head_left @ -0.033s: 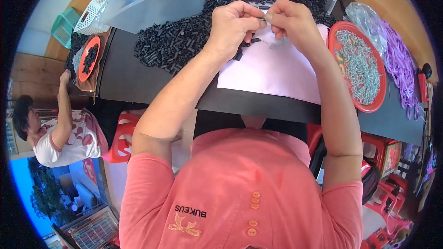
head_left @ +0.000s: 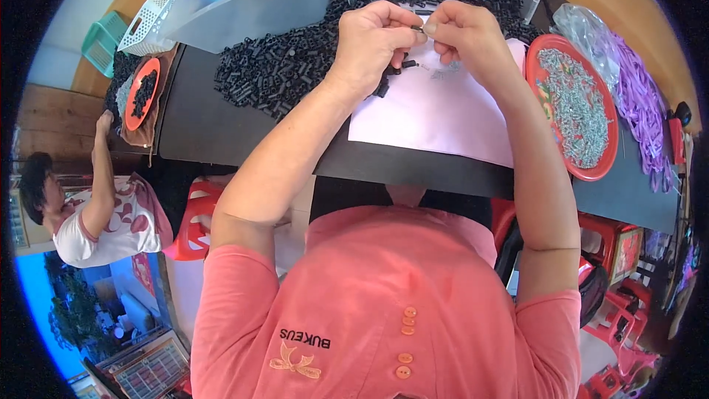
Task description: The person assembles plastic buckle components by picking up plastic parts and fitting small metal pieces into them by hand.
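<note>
In the head view, at half past twelve, the left hand's fingers pinch a small dark piece; whether the right hand's grip it, I cannot tell. A loose pinch could lose it among eleven o'clock's black pieces. Open surface lies at ten; the red tray, at two, crowds the right forearm.

A head-worn fisheye looks down on the table from close above.

Coral-pink short-sleeved top; orange buttons; black lettering beside gold embroidered bow.
</note>
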Demonstrator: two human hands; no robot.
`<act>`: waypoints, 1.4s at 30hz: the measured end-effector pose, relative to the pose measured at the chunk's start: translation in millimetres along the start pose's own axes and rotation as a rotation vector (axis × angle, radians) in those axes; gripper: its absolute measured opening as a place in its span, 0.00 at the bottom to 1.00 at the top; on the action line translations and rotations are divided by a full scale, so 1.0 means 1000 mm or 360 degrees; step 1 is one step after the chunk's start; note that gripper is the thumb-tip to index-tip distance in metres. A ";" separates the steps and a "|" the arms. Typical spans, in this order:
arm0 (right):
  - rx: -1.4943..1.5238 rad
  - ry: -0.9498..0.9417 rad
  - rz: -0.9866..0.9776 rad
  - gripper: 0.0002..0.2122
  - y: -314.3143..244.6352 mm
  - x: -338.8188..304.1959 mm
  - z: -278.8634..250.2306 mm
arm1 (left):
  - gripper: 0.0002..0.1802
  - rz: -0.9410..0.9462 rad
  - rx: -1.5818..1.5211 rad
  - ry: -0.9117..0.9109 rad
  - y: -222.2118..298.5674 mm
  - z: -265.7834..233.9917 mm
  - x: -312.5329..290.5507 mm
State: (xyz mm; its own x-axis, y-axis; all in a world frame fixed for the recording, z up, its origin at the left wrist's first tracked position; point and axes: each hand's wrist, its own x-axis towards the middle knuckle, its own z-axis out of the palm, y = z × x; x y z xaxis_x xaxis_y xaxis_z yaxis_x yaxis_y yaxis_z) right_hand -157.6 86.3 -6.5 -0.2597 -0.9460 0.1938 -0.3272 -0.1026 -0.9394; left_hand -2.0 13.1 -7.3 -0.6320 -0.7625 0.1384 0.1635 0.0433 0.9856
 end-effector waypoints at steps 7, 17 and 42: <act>0.0295 0.0001 0.0054 0.08 -0.006 -0.004 0.008 | 0.10 -0.0118 -0.0483 -0.0031 -0.006 -0.008 0.001; 0.0254 -0.0051 0.0083 0.09 -0.010 -0.003 -0.002 | 0.09 0.0032 -0.0206 0.0058 -0.004 -0.007 0.002; 0.0169 -0.0201 0.0123 0.11 -0.008 -0.001 -0.002 | 0.05 0.0231 0.0391 -0.0145 -0.008 -0.014 0.005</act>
State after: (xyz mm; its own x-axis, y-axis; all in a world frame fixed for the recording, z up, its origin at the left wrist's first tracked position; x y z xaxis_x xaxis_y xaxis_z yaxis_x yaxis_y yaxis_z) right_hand -156.3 88.2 1.5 -0.1618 -0.9828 0.0889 -0.2113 -0.0535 -0.9759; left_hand 3.7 -0.1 -15.5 -0.6825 -0.6766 0.2765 0.0757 0.3109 0.9474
